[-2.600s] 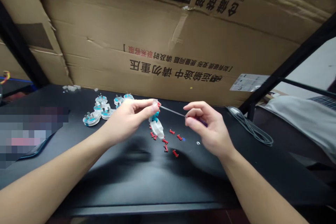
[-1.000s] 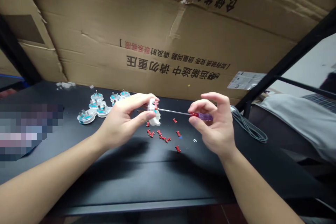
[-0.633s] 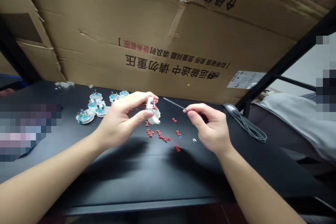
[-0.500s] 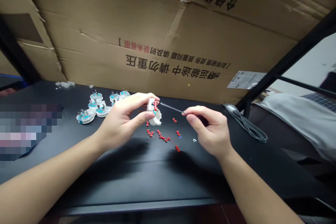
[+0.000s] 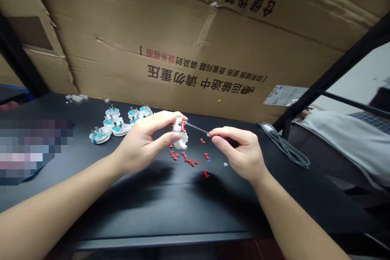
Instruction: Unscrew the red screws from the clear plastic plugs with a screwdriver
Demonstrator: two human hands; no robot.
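My left hand [image 5: 141, 142] pinches a small white plastic plug part [image 5: 180, 142] with a clear block at its top, between thumb and fingers. A red piece [image 5: 183, 126] with metal ends sits on the side of that part facing right. In my right hand [image 5: 239, 148] is a slim grey rod-like tool [image 5: 197, 128], gripped between thumb and forefinger. Its far tip meets the plug part near the red piece; whether it touches the red piece itself I cannot tell. Below the hands, several loose red pieces [image 5: 188, 161] lie scattered on the black table [image 5: 170, 211].
Several clear round plugs with blue inside [image 5: 100, 134] stand at the back left, prongs up. Small clear bits [image 5: 76, 98] lie behind them. A cardboard sheet [image 5: 115, 16] rises along the back. At right are a coiled grey cable [image 5: 286, 146] and grey cloth [image 5: 344, 138].
My right hand has moved slightly left, bringing the tool's tip from just off the plug part up to it. My left hand still holds the plug part.
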